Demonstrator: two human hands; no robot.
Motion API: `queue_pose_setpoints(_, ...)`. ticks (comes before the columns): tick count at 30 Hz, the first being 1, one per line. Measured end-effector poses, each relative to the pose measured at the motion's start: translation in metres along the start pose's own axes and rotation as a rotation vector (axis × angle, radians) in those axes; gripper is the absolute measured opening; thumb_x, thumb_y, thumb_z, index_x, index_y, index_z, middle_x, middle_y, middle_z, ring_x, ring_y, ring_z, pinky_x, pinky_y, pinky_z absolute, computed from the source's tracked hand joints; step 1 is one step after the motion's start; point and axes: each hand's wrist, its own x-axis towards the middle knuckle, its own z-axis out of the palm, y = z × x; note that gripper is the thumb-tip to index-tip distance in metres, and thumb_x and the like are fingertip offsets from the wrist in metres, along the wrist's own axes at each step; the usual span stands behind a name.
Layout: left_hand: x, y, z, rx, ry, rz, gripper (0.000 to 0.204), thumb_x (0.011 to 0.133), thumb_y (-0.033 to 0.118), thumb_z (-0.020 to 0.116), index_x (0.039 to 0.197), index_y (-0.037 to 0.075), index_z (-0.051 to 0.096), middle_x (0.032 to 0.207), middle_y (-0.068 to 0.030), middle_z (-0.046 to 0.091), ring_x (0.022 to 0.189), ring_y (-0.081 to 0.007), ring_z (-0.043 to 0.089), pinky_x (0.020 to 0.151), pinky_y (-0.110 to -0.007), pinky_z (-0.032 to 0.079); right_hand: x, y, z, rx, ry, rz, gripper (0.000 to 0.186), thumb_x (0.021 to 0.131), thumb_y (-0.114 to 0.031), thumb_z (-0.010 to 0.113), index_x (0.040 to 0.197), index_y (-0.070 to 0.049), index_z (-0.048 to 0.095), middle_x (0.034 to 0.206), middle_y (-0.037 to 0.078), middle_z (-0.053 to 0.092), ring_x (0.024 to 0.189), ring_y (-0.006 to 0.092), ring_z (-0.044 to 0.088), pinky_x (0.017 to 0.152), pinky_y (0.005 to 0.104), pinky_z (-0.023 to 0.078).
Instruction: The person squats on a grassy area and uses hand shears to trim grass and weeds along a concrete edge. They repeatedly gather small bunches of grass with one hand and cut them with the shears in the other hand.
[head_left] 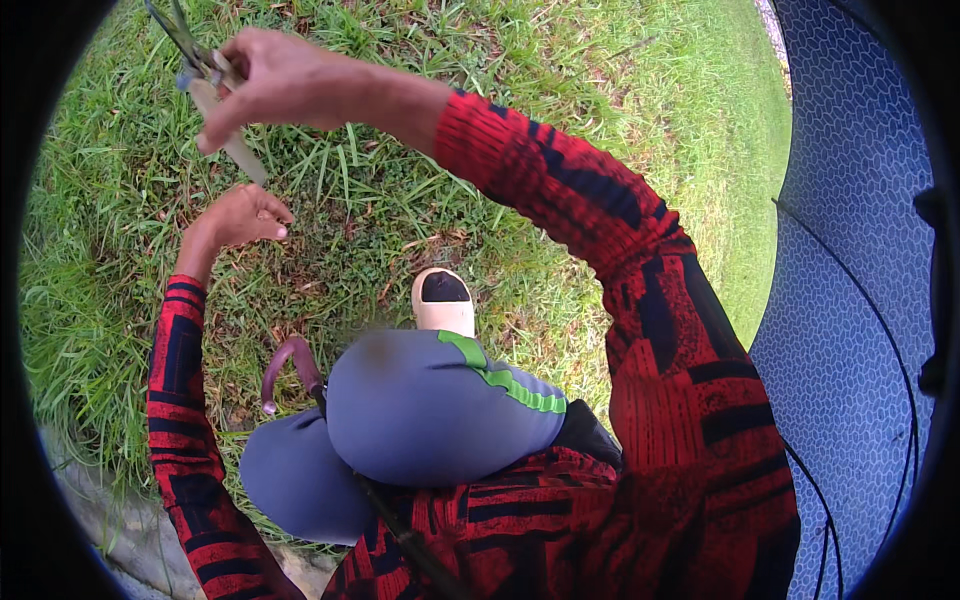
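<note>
My right hand (285, 85) reaches across to the upper left, closed around a tool that looks like a pair of shears (207, 72). Two thin dark prongs point up and away from it, and a pale, flat part slants down past my thumb. Just below, near the pale part's lower end, my left hand (240, 216) hovers over the grass (330, 225). Its fingers are loosely bent with a gap between them, and I see nothing held there. The two hands are apart.
An umbrella's purple hooked handle (283, 368) rests beside my bent knees (420, 410), its dark shaft crossing my lap. The patterned blue canopy (840, 170) fills the right side. My pale shoe (443, 312) stands on the grass. A grey concrete edge (130, 530) runs at lower left.
</note>
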Motion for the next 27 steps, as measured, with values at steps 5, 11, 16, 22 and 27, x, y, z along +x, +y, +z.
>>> queue_pose_setpoints(5,0.064,0.033,0.03,0.207,0.1,0.34,0.038,0.08,0.02,0.068,0.118,0.018,0.063,0.121,-0.0134,0.06,0.105,-0.0313,0.059,0.091,-0.042,0.048,-0.126,0.076,-0.004,0.118,-0.194,0.382,0.073,0.056,-0.025,0.076,0.12,-0.003,0.048,0.102,0.011,0.052,0.098,0.0209,0.051,0.091,0.0334,0.041)
queue_pose_setpoints(11,0.117,0.044,0.007,0.799,0.345,0.11,0.051,0.075,0.016,0.074,0.123,0.025,0.06,0.139,-0.0062,0.047,0.112,-0.0334,0.057,0.094,-0.041,0.047,-0.196,0.155,-0.02,-0.848,-0.116,0.444,0.076,0.057,-0.034,0.078,0.12,-0.003,0.048,0.107,0.015,0.054,0.109,0.032,0.05,0.095,0.0453,0.039)
queue_pose_setpoints(16,0.131,0.014,-0.023,0.404,0.344,0.122,0.036,0.073,0.011,0.07,0.108,0.016,0.066,0.119,-0.0114,0.058,0.107,-0.0309,0.059,0.089,-0.041,0.047,-0.178,0.176,-0.006,-1.078,0.039,0.494,0.07,0.059,-0.036,0.074,0.115,-0.004,0.048,0.107,0.016,0.054,0.106,0.0335,0.05,0.092,0.046,0.039)
queue_pose_setpoints(22,0.097,0.027,-0.029,0.099,0.38,0.17,0.043,0.073,0.024,0.075,0.114,0.015,0.066,0.112,-0.0131,0.064,0.109,-0.0299,0.058,0.092,-0.04,0.047,-0.152,0.183,-0.007,-1.022,0.088,0.554,0.073,0.061,-0.039,0.072,0.119,-0.002,0.047,0.108,0.018,0.052,0.104,0.0343,0.05,0.087,0.0464,0.041)
queue_pose_setpoints(27,0.068,0.049,0.019,0.369,0.101,0.178,0.079,0.063,0.034,0.083,0.133,0.019,0.049,0.113,-0.0131,0.058,0.102,-0.0313,0.06,0.085,-0.041,0.051,-0.167,0.189,-0.027,-0.795,0.218,0.42,0.078,0.061,-0.036,0.074,0.123,0.0,0.045,0.11,0.021,0.05,0.106,0.0371,0.048,0.092,0.0466,0.041)
